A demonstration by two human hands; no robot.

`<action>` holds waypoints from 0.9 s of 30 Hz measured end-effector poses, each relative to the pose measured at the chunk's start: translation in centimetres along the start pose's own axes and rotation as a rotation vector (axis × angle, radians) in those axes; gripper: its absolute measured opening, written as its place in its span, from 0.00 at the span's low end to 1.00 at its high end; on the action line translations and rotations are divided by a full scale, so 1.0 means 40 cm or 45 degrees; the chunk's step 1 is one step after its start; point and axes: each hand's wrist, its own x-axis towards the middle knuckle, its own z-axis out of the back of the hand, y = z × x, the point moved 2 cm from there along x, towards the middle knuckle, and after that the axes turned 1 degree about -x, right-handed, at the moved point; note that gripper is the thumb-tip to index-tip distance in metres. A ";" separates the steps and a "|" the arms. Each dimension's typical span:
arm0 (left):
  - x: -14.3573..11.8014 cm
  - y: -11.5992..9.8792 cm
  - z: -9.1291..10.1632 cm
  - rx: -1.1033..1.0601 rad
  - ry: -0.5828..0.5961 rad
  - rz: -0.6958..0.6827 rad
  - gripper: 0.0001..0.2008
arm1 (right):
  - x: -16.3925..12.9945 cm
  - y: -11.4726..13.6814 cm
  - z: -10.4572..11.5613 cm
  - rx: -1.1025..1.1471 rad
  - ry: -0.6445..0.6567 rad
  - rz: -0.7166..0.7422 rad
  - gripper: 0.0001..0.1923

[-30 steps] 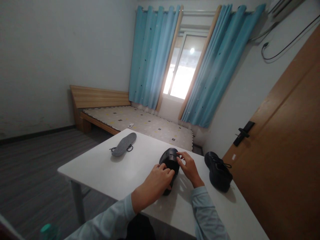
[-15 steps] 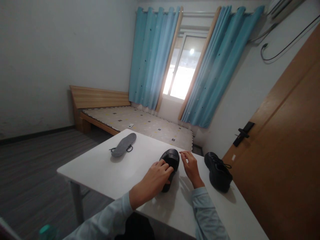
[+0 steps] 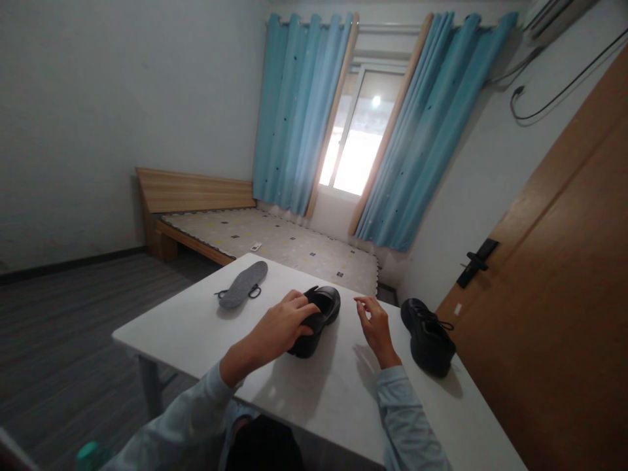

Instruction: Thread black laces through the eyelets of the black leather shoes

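On a white table [image 3: 206,333], the left hand [image 3: 279,324] grips a black shoe [image 3: 316,317] at mid-table, fingers curled over its top. The right hand [image 3: 375,324] hovers just right of the shoe, fingers loosely spread and empty. A second shoe [image 3: 428,335] sits farther right; a grey insole [image 3: 243,284] lies beyond on the left. A one-handed grip might let the shoe tip or slide. A moment ago the shoe lay nearer the right hand; it has shifted left.

A home bedroom: low wooden bed [image 3: 275,242]; blue curtains [image 3: 299,111] at the window.
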 end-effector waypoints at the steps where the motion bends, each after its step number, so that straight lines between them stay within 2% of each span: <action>1: -0.002 0.011 0.004 0.001 -0.030 -0.005 0.14 | 0.000 -0.001 -0.001 -0.005 0.002 -0.003 0.13; 6: -0.014 0.085 0.025 0.072 -0.225 0.014 0.13 | -0.002 -0.005 -0.002 -0.033 0.019 -0.007 0.13; 12: -0.035 0.187 0.063 0.194 -0.385 0.054 0.11 | -0.006 0.001 -0.003 -0.110 0.096 0.015 0.13; 20: -0.084 0.352 0.094 0.270 -0.476 0.179 0.11 | -0.006 -0.005 -0.013 -0.209 0.193 0.030 0.14; 27: -0.114 0.406 0.084 0.262 -0.497 0.281 0.13 | -0.008 -0.011 -0.017 -0.214 0.222 0.032 0.14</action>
